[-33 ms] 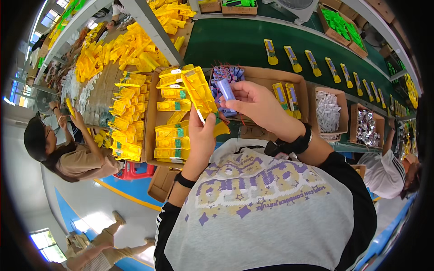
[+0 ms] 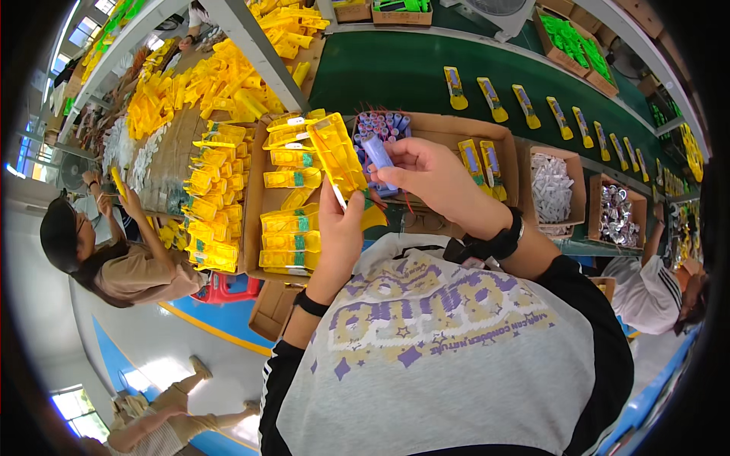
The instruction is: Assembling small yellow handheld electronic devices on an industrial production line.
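Observation:
My left hand (image 2: 339, 228) grips a long yellow plastic housing (image 2: 333, 156), held tilted over the bench, with thin red and dark wires hanging from its lower end. My right hand (image 2: 435, 176) pinches a pale blue cylindrical cell (image 2: 378, 152) right beside the housing. Just behind it a cardboard box holds several more blue cells (image 2: 394, 121) standing on end. A black band is on each wrist.
A cardboard tray of stacked yellow housings (image 2: 285, 220) lies to the left. Boxes of white parts (image 2: 551, 190) and metal parts (image 2: 616, 213) sit to the right. Yellow units ride the green conveyor (image 2: 395, 72). One person works at the left (image 2: 114, 258), another at the right (image 2: 654, 289).

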Tool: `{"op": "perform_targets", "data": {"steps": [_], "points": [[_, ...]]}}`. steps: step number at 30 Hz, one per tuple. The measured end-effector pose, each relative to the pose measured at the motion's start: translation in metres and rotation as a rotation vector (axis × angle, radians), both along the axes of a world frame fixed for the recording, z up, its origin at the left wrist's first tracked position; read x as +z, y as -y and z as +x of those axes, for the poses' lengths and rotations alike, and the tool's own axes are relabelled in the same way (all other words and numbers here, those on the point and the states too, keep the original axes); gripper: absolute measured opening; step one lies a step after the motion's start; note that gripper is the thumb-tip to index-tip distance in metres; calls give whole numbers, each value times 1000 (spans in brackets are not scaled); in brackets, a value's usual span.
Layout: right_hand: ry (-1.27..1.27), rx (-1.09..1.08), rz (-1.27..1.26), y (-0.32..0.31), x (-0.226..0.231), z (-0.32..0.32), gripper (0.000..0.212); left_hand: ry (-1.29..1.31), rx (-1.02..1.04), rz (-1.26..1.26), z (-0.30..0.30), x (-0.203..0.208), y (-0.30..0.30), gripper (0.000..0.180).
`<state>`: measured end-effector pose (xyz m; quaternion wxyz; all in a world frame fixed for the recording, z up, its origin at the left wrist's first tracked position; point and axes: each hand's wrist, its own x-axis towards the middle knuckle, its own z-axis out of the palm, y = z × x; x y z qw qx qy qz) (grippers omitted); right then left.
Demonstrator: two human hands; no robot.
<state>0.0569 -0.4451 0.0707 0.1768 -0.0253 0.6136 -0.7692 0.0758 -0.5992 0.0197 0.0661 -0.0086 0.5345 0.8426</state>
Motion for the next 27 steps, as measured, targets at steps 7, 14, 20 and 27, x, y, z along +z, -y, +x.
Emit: {"op": "perform_targets", "data": {"steps": [7, 14, 20, 27], "points": [[-134, -79, 154, 11, -7, -5, 26, -179, 8, -304, -1, -5, -9, 40], [-175, -129, 328, 13, -12, -8, 29, -166, -4, -409, 2, 10, -17, 44], [-44, -93, 312, 11, -10, -15, 32, -144, -51, -438, 2, 3, -16, 42], [58, 6, 16, 18, -20, -16, 38, 22, -125, -19, 8, -2, -18, 40]]}}
